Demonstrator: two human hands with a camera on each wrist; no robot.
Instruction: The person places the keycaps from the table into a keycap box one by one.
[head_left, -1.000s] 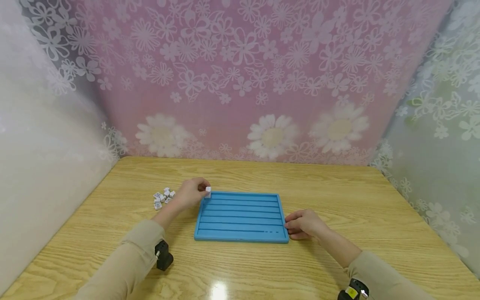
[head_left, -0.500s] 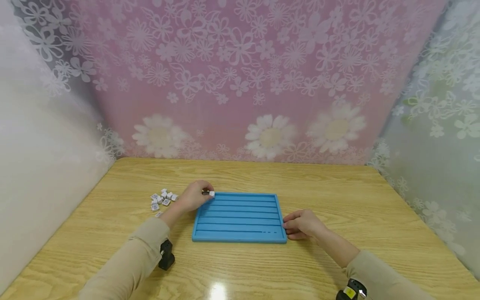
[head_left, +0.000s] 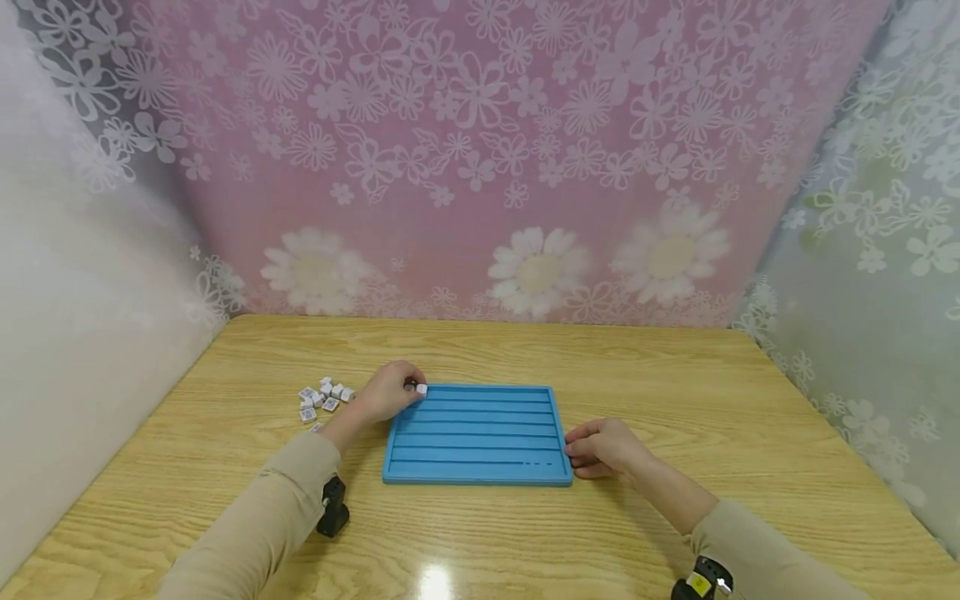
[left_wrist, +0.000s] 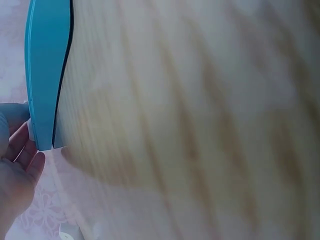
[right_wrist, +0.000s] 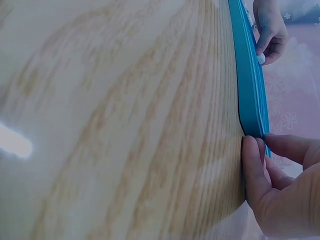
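A blue tray (head_left: 480, 433) with long raised ridges lies flat on the table. My left hand (head_left: 388, 393) is at its far left corner, pinching a small white block (head_left: 422, 390) between thumb and fingers. The block sits right at the start of the farthest row. On the tray's right side, my right hand (head_left: 609, 448) grips the edge near the front corner. In the right wrist view the right thumb lies at the rim and the fingers curl against the outer wall. The left wrist view shows the left fingertips (left_wrist: 36, 167) beside the tray's end.
Several small white blocks (head_left: 330, 403), some with dark printed faces, lie in a loose pile left of the tray. One more block (head_left: 317, 427) lies partly behind the left forearm. The wooden table (head_left: 570, 358) ends at a pink flowered curtain (head_left: 465, 167).
My left hand has lowered the white block from upright above the tray's far left corner into the far row, slightly rightward. The right hand has stayed at the tray's edge.
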